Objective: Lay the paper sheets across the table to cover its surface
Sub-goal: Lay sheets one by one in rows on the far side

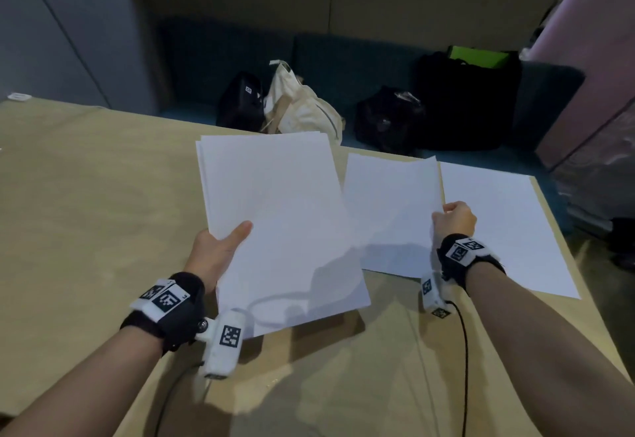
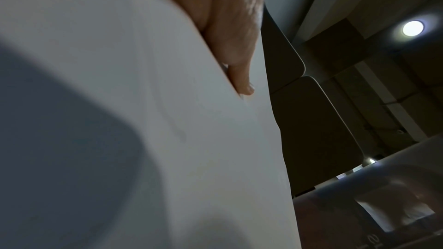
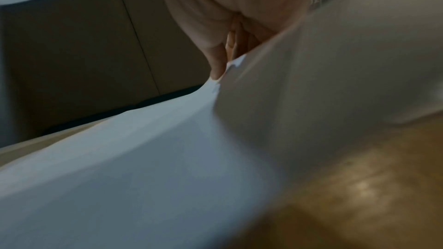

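My left hand [image 1: 220, 247] grips a stack of white paper sheets [image 1: 275, 216] above the wooden table [image 1: 86, 196], thumb on top; the stack [image 2: 143, 120] fills the left wrist view beside my thumb [image 2: 239, 75]. My right hand [image 1: 453, 220] pinches the right edge of a single sheet [image 1: 391, 209], which is partly lifted and lies just right of the stack. In the right wrist view my fingers [image 3: 218, 63] hold that sheet [image 3: 143, 158] by its edge. Another sheet [image 1: 508, 227] lies flat near the table's right edge.
Behind the table stands a dark teal bench [image 1: 343, 68] with black bags [image 1: 388, 117], a cream cloth bag [image 1: 299, 106] and a larger black bag with a green top [image 1: 470, 93]. Bare wood spreads left and toward me. Cables [image 1: 464, 350] hang from the wrist cameras.
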Tool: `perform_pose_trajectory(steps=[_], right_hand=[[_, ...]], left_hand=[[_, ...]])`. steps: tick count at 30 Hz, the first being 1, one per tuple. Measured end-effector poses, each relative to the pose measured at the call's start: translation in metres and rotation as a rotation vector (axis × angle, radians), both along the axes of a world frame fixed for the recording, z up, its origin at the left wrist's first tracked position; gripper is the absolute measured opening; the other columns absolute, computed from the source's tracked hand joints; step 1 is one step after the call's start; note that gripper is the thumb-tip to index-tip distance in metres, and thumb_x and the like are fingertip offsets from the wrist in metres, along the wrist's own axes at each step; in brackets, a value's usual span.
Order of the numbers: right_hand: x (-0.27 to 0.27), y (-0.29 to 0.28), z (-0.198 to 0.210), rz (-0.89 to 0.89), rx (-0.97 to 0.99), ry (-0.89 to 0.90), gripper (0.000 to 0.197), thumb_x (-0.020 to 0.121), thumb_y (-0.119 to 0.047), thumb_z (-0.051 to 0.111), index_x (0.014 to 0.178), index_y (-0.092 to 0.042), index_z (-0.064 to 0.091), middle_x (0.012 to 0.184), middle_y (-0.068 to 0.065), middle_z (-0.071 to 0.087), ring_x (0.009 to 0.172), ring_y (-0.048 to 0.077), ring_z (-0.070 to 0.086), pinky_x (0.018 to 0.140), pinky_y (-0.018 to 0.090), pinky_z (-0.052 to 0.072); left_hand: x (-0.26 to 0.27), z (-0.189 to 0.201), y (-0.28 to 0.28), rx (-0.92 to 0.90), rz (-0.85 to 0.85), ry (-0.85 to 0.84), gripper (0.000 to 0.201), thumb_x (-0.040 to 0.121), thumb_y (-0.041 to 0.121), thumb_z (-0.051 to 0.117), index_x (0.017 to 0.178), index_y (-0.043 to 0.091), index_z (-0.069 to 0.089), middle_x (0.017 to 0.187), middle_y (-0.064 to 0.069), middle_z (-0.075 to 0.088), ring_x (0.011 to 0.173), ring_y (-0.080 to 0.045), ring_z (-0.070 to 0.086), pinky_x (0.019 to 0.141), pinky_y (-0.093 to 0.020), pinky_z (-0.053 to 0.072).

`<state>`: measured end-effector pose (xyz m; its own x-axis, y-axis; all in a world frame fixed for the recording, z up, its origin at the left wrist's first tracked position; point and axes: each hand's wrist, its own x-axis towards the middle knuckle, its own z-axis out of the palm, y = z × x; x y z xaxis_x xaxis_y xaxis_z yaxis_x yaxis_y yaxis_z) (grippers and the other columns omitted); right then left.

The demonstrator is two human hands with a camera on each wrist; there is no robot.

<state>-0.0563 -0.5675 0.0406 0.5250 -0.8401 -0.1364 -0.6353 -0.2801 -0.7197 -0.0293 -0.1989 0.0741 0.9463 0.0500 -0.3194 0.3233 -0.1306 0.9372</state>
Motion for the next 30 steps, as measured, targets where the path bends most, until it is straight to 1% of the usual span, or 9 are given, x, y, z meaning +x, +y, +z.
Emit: perform_pose_trajectory(steps=[1,3,6,9,12,15,19,22,30], right_hand=[[-0.001,0.000,0.000,0.022,-0.023,0.006,0.032,0.088,-0.005,0.054,0.120,0.001,0.050,0.121,0.024,0.057,0.103,0.037,0.060,0.075,0.034,0.047],[-0.002,0.004,0.000,0.123,-0.122,0.043,0.041,0.087,-0.007,0.057,0.126,0.000,0.046,0.130,0.023,0.047,0.117,0.037,0.050,0.090,0.040,0.045],[-0.008,0.019,0.000,0.361,-0.276,0.148,0.038,0.088,-0.012,0.057,0.125,-0.005,0.052,0.138,0.019,0.037,0.127,0.034,0.037,0.106,0.041,0.036],[-0.017,0.045,-0.005,0.590,-0.354,0.255,0.037,0.089,-0.021,0.053,0.123,-0.009,0.056,0.141,0.016,0.039,0.128,0.032,0.039,0.107,0.040,0.035],[-0.025,0.072,-0.015,0.710,-0.361,0.380,0.049,0.089,-0.033,0.053,0.132,-0.011,0.047,0.144,0.014,0.037,0.129,0.033,0.037,0.104,0.042,0.036],[-0.026,0.083,-0.020,0.725,-0.307,0.501,0.057,0.090,-0.041,0.049,0.139,-0.016,0.036,0.151,0.008,0.027,0.136,0.032,0.027,0.108,0.050,0.029],[-0.021,0.079,-0.016,0.707,-0.267,0.514,0.059,0.090,-0.040,0.049,0.142,-0.019,0.031,0.155,0.003,0.020,0.141,0.030,0.019,0.110,0.056,0.022],[-0.020,0.074,-0.015,0.681,-0.253,0.510,0.059,0.090,-0.040,0.050,0.143,-0.021,0.031,0.156,0.004,0.019,0.142,0.030,0.018,0.111,0.057,0.019],[-0.019,0.070,-0.013,0.676,-0.240,0.502,0.059,0.090,-0.039,0.050,0.143,-0.022,0.031,0.157,0.004,0.017,0.143,0.029,0.017,0.112,0.058,0.016]], left_hand=[[0.000,0.000,-0.001,-0.002,-0.008,0.004,0.038,0.086,0.023,0.067,0.115,0.000,0.061,0.107,-0.009,0.066,0.097,-0.021,0.063,0.085,-0.028,0.044],[0.000,0.000,-0.002,-0.008,-0.017,0.007,0.035,0.087,0.021,0.065,0.115,0.001,0.061,0.105,-0.009,0.065,0.095,-0.021,0.061,0.084,-0.027,0.042],[-0.001,-0.002,-0.005,-0.026,-0.023,0.010,0.035,0.087,0.019,0.065,0.117,0.001,0.061,0.107,-0.010,0.064,0.096,-0.021,0.061,0.084,-0.027,0.042],[-0.003,-0.007,-0.005,-0.046,-0.038,0.025,0.036,0.087,0.018,0.065,0.119,0.001,0.060,0.109,-0.009,0.064,0.099,-0.022,0.061,0.087,-0.028,0.043],[-0.005,-0.011,-0.004,-0.040,-0.046,0.033,0.036,0.086,0.020,0.066,0.116,0.002,0.061,0.108,-0.010,0.066,0.101,-0.024,0.063,0.091,-0.031,0.045],[-0.008,-0.012,-0.005,-0.061,-0.054,0.048,0.034,0.086,0.018,0.066,0.116,0.001,0.061,0.108,-0.011,0.066,0.101,-0.024,0.063,0.093,-0.032,0.046],[-0.012,-0.013,-0.005,-0.067,-0.057,0.040,0.036,0.087,0.016,0.065,0.118,0.000,0.060,0.108,-0.011,0.065,0.101,-0.024,0.062,0.092,-0.031,0.045],[-0.013,-0.014,-0.004,-0.065,-0.055,0.036,0.037,0.087,0.016,0.065,0.119,-0.001,0.060,0.110,-0.012,0.065,0.100,-0.023,0.062,0.091,-0.030,0.045],[-0.016,-0.018,-0.002,-0.057,-0.057,0.053,0.034,0.086,0.018,0.066,0.115,0.000,0.063,0.113,-0.016,0.067,0.106,-0.028,0.064,0.100,-0.039,0.047]])
